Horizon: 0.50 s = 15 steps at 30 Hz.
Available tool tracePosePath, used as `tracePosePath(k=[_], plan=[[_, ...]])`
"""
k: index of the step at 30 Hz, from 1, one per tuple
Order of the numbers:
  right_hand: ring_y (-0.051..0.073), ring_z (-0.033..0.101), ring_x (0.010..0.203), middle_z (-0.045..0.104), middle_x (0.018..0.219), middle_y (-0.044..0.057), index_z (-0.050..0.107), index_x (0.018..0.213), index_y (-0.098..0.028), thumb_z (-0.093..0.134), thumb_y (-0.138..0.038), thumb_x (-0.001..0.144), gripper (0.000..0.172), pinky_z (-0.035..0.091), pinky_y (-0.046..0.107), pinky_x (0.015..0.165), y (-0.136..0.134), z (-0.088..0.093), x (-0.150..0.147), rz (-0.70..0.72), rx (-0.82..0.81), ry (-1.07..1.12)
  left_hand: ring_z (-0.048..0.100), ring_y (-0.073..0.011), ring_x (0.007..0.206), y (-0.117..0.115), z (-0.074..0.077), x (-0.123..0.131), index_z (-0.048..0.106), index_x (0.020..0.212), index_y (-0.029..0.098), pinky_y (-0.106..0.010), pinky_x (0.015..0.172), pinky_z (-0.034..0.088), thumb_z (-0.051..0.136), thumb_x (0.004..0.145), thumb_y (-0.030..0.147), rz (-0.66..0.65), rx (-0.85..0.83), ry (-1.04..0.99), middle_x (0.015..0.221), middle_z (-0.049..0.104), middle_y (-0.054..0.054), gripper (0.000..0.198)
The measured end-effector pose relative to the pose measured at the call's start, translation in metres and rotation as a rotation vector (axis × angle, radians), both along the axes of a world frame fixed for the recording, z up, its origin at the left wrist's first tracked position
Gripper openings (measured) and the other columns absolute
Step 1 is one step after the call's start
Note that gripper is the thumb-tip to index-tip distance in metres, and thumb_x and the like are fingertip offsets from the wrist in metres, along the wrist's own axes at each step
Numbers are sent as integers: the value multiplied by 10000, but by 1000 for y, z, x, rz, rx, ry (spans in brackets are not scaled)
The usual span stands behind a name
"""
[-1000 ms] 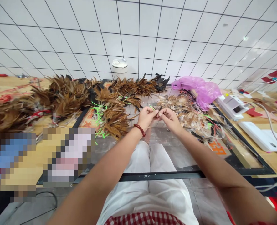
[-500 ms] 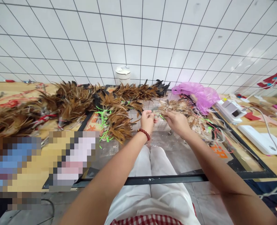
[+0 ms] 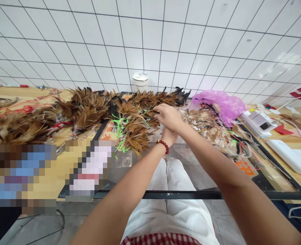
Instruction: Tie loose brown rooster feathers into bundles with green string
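Note:
My right hand [image 3: 168, 117] is crossed over my left, its fingers bent together and pointing left beside the brown feathers; whatever they may hold cannot be made out. Beneath it my left hand [image 3: 169, 135], with a red bead bracelet [image 3: 163, 146] at the wrist, has its fingers hidden. Just left of both hands lie brown feather bunches [image 3: 136, 134] with bright green ties [image 3: 121, 132] at their left edge. To the right is a pile of loose, paler feathers [image 3: 203, 124].
More brown feathers [image 3: 86, 105] stretch along the left and back. A white lidded cup [image 3: 140, 81] stands by the tiled wall. Right lie a pink plastic bag [image 3: 220, 102], a white device [image 3: 260, 122] and a white power bank [image 3: 288, 154]. The glass tabletop has a black frame [image 3: 183, 195].
My right hand has moved left, from beside my left hand to across the top of it, now covering its fingers. The camera view has shifted slightly left.

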State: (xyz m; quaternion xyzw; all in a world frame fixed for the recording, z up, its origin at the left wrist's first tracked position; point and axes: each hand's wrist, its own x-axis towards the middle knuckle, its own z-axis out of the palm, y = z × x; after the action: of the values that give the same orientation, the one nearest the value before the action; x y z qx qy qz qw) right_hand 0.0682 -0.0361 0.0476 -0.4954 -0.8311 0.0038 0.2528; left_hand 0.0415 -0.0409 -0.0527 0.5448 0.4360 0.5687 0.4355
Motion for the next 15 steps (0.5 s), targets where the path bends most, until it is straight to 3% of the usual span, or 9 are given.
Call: tracePosePath(k=[3,5,8,10,11,13,15], plan=[[204,641,903,701,987,76,706,1003,-187,528,-235,870,228,483,323,828,-20,-1,44,-138,77,139,577,-125,570,-2,4,-11,626,867,141,-255,521,480,628,824,231,-13,-70,-65,744,627,-32,99],[219,653,863,712,906,84,713,954,-175,497,-222,880,233,494,345,806,-41,-9,64,-227,53,116,497,-65,472,-2,15,-20,590,831,164,-201,465,417,606,794,153,124,-57,-305,702,598,16,41],[238,649,1005,697,1095,119,695,1039,-167,461,-204,904,273,489,370,894,-71,-33,59,-29,-13,-40,494,-46,486,1,40,-35,570,826,175,-166,471,409,614,755,139,232,75,-469,708,602,27,91],[272,544,1225,619,1281,142,646,1167,-156,504,-298,911,326,428,399,1028,-83,-49,41,244,-35,-166,494,-48,486,4,53,-44,565,822,176,-159,453,398,618,756,159,260,146,-488,699,607,21,86],[297,483,1294,585,1329,156,630,1205,-149,532,-385,900,398,377,419,1088,-85,-55,31,300,-52,-212,495,-49,485,5,57,-47,566,822,175,-159,446,394,620,753,158,261,171,-477,697,610,19,89],[330,380,1376,496,1421,185,560,1307,-114,496,-527,894,587,252,476,1170,-81,-63,19,360,-132,-291,490,-47,473,7,60,-53,563,813,174,-155,431,380,611,753,142,284,189,-457,687,607,20,84],[323,282,1432,360,1520,162,436,1423,-119,403,-566,921,672,137,530,1195,-68,-65,23,312,-244,-358,483,-43,465,9,59,-56,558,804,174,-151,422,371,593,754,121,321,179,-445,685,603,24,81]])
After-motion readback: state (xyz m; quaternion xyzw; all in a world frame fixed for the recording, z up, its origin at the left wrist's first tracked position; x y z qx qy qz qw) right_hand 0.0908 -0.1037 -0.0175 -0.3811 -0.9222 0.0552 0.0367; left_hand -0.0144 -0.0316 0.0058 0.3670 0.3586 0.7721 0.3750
